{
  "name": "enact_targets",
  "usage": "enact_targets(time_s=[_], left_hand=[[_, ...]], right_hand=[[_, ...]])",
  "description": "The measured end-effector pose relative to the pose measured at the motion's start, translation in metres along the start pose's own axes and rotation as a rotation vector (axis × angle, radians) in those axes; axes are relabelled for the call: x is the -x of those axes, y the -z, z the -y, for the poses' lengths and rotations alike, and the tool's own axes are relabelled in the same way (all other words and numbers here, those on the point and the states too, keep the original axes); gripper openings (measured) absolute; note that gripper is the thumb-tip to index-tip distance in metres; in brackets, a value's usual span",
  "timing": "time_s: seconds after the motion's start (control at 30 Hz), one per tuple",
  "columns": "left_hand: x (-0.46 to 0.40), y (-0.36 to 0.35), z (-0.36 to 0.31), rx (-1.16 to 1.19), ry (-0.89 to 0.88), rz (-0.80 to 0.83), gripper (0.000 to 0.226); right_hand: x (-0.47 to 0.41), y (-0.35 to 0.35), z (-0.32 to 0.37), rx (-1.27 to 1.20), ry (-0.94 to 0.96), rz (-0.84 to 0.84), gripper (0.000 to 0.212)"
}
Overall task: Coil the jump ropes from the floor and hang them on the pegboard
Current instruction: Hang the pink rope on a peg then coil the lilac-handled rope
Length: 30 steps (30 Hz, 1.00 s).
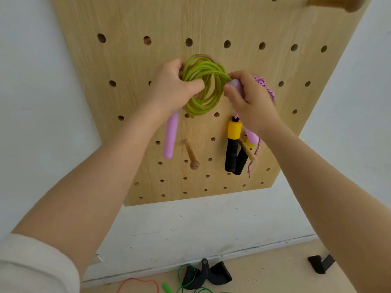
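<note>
A tall wooden pegboard (131,28) leans or hangs against a white wall (31,81), its face dotted with round holes. Below it runs a light floor (275,273).

Both bare forearms reach up to the board's middle. The left hand (171,87) is curled around one side of a coiled green jump rope (203,85), thumb across the loops, holding the coil against the board at a peg that is mostly hidden behind it. A pink handle (170,137) hangs down below this hand. The right hand (251,100) grips the second pink handle (237,84) at the coil's right edge, fingers wrapped around it.

Just behind the right hand, a pink braided rope (265,85) hangs on the board, with its black and yellow handles (232,144) dangling beside a wooden peg (247,150). Another wooden peg (191,154) juts out bare, lower centre.

On the floor lie a thin green rope (182,271), a red rope (137,282) and black handles (207,273).
</note>
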<state>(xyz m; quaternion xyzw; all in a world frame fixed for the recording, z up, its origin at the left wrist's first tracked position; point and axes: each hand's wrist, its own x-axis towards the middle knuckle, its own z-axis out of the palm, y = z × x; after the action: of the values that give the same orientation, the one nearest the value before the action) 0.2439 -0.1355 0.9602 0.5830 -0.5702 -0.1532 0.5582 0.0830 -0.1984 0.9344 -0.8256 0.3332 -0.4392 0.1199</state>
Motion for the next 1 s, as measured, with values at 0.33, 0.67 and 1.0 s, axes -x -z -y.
enact_targets(time_s=[0.33, 0.67, 1.0], left_hand=[[0.037, -0.021, 0.025, -0.239, 0.182, 0.423, 0.01], [0.068, -0.06, 0.065, -0.44, 0.377, 0.693, 0.017], [0.09, -0.059, 0.089, -0.437, 0.407, 0.736, 0.045]], right_hand=[[0.025, 0.045, 0.009, 0.069, -0.174, 0.331, 0.044], [0.065, 0.014, -0.006, -0.335, -0.552, 0.572, 0.031], [0.084, 0.007, -0.008, -0.38, -0.478, 0.421, 0.014]])
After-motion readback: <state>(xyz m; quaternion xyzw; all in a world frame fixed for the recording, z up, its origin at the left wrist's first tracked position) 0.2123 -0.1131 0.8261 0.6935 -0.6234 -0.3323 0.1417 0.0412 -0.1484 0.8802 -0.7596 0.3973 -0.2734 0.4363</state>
